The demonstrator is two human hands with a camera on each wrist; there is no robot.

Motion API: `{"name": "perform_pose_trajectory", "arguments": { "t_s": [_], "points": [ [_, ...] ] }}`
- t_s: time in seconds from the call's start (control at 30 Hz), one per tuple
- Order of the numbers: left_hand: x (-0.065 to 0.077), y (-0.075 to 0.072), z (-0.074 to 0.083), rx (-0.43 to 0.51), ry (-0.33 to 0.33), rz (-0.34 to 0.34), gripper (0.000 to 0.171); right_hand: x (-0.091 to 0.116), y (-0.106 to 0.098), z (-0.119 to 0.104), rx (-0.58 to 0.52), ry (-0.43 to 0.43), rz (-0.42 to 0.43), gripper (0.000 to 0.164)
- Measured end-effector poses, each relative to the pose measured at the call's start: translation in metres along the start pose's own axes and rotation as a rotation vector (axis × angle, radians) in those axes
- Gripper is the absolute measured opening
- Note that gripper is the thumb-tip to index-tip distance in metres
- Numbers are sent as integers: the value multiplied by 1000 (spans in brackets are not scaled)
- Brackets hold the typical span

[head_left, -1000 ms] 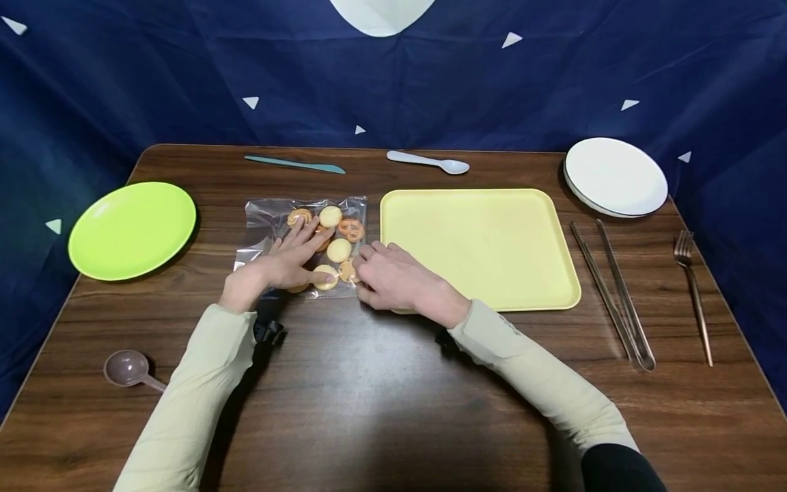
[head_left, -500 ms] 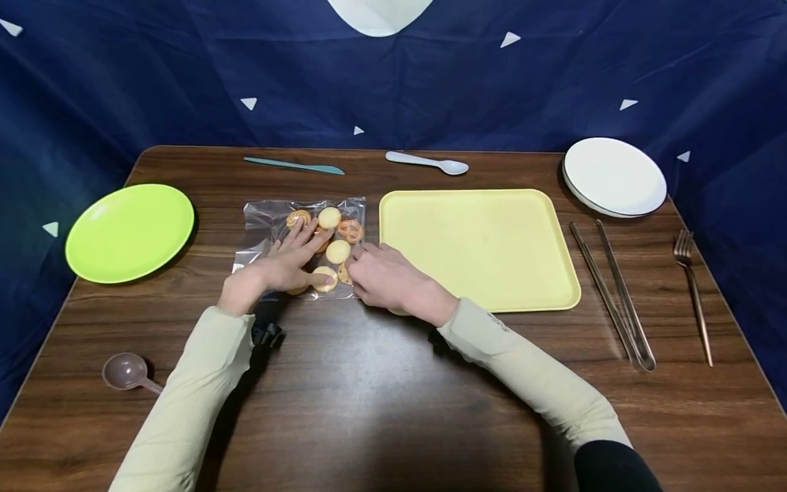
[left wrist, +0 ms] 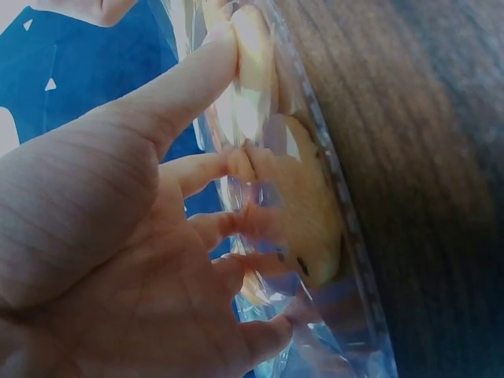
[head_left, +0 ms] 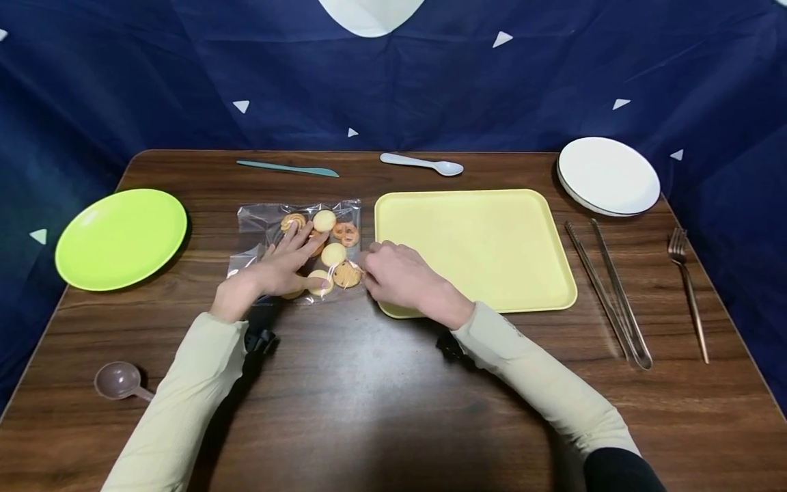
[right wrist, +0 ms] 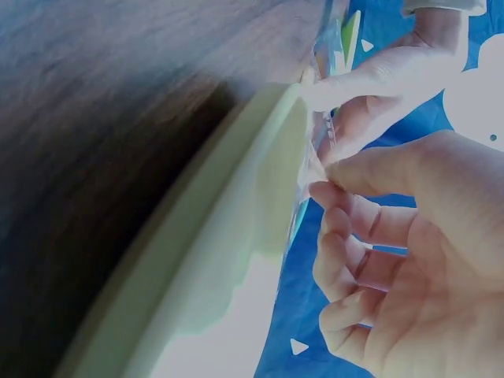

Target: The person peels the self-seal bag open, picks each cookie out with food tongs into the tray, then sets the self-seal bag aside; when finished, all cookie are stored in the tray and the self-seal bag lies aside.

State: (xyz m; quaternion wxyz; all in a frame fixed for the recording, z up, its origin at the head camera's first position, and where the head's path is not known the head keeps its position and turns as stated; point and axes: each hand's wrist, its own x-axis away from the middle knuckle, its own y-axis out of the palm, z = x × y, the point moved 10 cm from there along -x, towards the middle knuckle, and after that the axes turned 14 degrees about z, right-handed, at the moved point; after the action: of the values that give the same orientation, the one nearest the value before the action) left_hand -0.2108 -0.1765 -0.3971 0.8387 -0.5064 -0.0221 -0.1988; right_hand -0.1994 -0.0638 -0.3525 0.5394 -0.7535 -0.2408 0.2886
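Nearest me, my left hand [head_left: 279, 268] lies flat on the bag [head_left: 295, 249], fingers straight and spread, pressing the film down over the cookies [head_left: 333, 254]; the left wrist view shows the fingertips [left wrist: 236, 165] against clear plastic with a cookie [left wrist: 303, 209] under it. My right hand [head_left: 399, 277] is at the bag's right edge, where the bag all but meets the tray [head_left: 473, 246]; the right wrist view shows thumb and forefinger [right wrist: 346, 177] pinched together on the film's edge there. The bag lies flat on the table [head_left: 369, 396], just left of the tray. Assessment: the bag is light, thin and slippery, and will crumple or slide unless held down; the cookies are brittle and loose inside, so pressure on them should stay gentle. The sound places to take hold are the sealed margins and corners, not the filled middle. Left of the bag sits a green plate [head_left: 119, 238]; beyond it, a knife [head_left: 287, 168] and a spoon [head_left: 421, 164].
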Motion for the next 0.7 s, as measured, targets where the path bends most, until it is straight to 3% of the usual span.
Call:
{"name": "perform_pose_trajectory", "arguments": {
  "t_s": [0.23,0.47,0.7],
  "points": [
    [1,-2,0,6,-2,0,84,-2,-4,0,-60,41,-23,23],
    [2,-2,1,-7,-4,-7,84,-20,3,-7,34,57,-63,37],
    [2,-2,2,3,1,-3,85,-30,22,-10,80,106,-156,27]
  ]
}}
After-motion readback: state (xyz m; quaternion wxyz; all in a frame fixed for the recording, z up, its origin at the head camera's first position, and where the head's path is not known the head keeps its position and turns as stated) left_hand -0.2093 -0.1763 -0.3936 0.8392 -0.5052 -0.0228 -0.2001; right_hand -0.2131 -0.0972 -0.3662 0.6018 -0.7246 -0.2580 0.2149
